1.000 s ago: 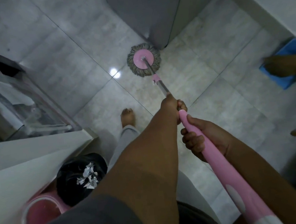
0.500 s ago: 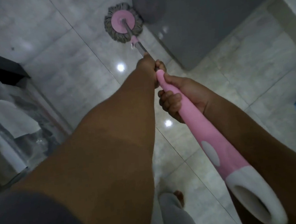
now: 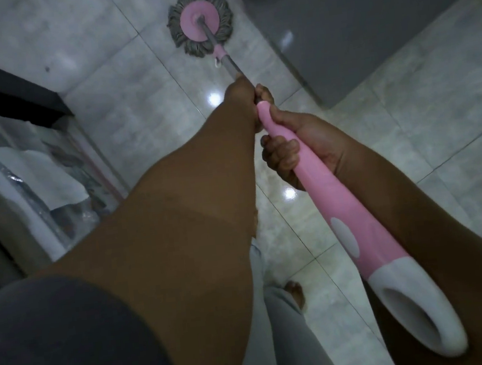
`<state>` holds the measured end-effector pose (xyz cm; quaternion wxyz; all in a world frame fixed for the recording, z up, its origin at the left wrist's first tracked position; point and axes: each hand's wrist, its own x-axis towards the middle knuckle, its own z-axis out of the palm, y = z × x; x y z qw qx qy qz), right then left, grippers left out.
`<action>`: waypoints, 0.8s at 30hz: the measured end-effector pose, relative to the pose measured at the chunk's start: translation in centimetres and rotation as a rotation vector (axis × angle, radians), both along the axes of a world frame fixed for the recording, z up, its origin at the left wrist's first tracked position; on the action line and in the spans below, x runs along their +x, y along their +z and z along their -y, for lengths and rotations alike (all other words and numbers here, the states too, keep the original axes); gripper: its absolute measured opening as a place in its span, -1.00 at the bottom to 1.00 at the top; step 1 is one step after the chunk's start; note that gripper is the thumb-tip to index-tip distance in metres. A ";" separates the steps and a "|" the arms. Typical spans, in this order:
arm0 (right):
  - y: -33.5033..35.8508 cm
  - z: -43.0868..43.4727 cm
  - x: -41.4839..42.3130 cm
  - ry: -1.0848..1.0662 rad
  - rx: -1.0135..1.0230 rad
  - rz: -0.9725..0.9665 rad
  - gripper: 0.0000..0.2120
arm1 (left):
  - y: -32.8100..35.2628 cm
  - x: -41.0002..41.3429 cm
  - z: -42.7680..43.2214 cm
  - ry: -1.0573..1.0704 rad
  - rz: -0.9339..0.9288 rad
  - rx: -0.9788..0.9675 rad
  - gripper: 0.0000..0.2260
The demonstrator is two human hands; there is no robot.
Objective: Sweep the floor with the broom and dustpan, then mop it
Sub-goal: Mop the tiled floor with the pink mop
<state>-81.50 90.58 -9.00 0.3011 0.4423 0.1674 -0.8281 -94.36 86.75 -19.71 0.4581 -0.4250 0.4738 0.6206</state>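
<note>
Beyond the fingers [image 3: 280, 154], resting mop head [image 3: 201, 26] flat on floor [image 3: 136, 104]; gripping mop handle [image 3: 340, 207] with left hand [image 3: 242, 93] ahead of right hand [image 3: 304, 143].

Both hands grip mop handle [image 3: 321, 191]: left hand [image 3: 242, 96] ahead of right hand [image 3: 301, 143]; mop head [image 3: 200, 26] on tiled floor [image 3: 137, 110] beyond the fingers.

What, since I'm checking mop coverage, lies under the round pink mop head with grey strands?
The round pink mop head rests on pale glossy floor tiles. The patch directly beneath is covered by its strands, so dirt or wetness there cannot be seen.
</note>
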 end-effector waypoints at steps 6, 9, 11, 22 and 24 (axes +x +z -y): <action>3.1 2.8 12.3 0.038 -0.015 0.103 -0.59 | 2.3 13.3 3.4 0.005 0.052 0.041 -0.56; 5.4 4.7 18.1 0.058 -0.011 0.134 -0.59 | 4.5 19.4 5.6 0.011 0.065 0.027 -0.57; 6.8 5.8 21.2 0.067 -0.013 0.143 -0.57 | 5.7 22.6 6.7 -0.007 0.085 0.018 -0.58; 7.4 7.5 21.0 0.149 0.018 0.176 -0.57 | 6.2 22.9 9.0 0.003 0.116 0.000 -0.62; 6.6 7.1 17.7 0.166 0.029 0.180 -0.58 | 5.6 19.6 8.9 0.058 0.114 0.028 -0.63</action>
